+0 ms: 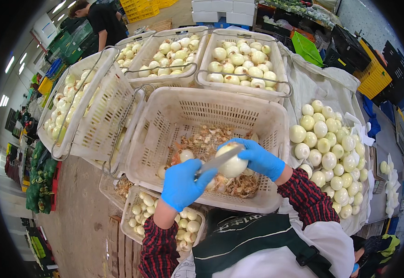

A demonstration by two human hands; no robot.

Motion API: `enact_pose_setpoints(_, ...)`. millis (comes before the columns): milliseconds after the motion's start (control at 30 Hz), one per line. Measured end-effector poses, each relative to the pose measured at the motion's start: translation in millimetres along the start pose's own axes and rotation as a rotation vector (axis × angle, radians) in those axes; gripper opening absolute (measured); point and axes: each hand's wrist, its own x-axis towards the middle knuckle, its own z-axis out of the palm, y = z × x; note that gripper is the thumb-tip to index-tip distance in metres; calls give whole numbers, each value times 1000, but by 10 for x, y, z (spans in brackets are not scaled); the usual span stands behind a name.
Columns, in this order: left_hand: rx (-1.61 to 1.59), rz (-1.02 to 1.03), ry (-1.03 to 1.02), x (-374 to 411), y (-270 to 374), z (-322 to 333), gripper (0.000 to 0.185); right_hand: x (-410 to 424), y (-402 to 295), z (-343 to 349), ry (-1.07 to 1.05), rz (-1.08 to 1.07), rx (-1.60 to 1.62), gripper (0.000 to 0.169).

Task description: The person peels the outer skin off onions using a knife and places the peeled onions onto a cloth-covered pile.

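Observation:
Blue gloves cover both hands. Gripped by its handle in my left hand (182,182) is a knife (221,160), its blade slanting up to the right across a peeled onion (232,166). My right hand (261,158) holds that onion from its far right side, fingers curled over the top. The blade lies against or just in front of the onion; which one I cannot tell. Both hands are over a large white plastic crate (219,95) with slotted walls. Inside it are dry onion skins (207,139) and a few onions, including a pale one (186,155), partly hidden by my hands.
Crates of onions stand behind, among them a right-hand crate (243,91) and a tilted crate (101,114) at left. Peeled onions (328,160) lie on white sheeting at right. A lower crate (127,222) sits below left. A person (106,22) bends at far left.

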Motion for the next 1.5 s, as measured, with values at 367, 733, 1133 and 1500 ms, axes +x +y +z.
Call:
enact_pose_setpoints(367,-179,-163,-68,-230,-141,204,35,-507,-391,161,82,-223,-637,52)
enact_pose_setpoints(733,-846,-99,329,-99,342,570,47,-469,-83,415,95,-265,-363,73)
enact_pose_setpoints(1133,-667,-66,238,-25,429,481,24,-535,-349,410,85,-392,-1049,76)
enact_pose_setpoints(1500,-931,-429,198,-43,153,509,19,-466,-98,246,109,-220,-451,77)
